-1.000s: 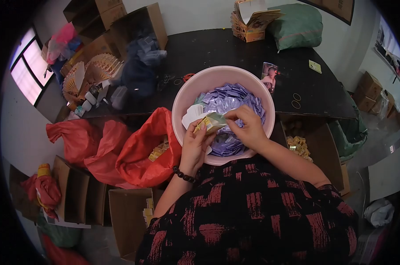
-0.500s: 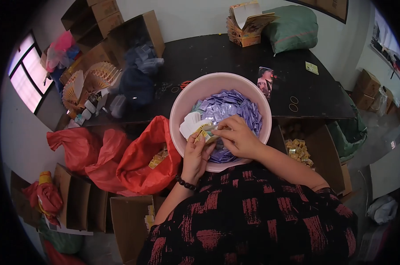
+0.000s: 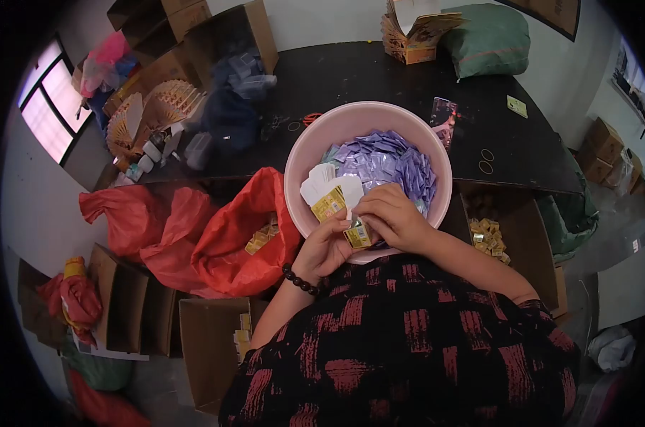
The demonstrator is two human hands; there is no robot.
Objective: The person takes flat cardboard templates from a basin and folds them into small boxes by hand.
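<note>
Over the near side of a pink basin (image 3: 295, 186), my left hand (image 3: 326, 249) grips a yellow printed paper carton (image 3: 329, 204), opened out, with a white flap and barcode showing. My right hand (image 3: 399, 220) is closed in a pinch at the carton's right edge. What sits between its fingertips is hidden; a small shiny patch shows beside them. Inside the basin lies a heap of small purple packets (image 3: 386, 165). A fanned stack of white card pieces (image 3: 318, 182) rests on them at the left, just beyond the carton.
The basin stands at the near edge of a black table (image 3: 329, 67). To its left hangs an open red bag (image 3: 226, 238) with small yellow boxes. At right, a cardboard box (image 3: 522, 228) holds more yellow boxes (image 3: 488, 238). A green sack (image 3: 490, 41) lies at the back.
The carton has been turned flatter, so more of its yellow face and white flap shows. Both hands remain at it, shifted slightly nearer my body. The whole view has moved a little.
</note>
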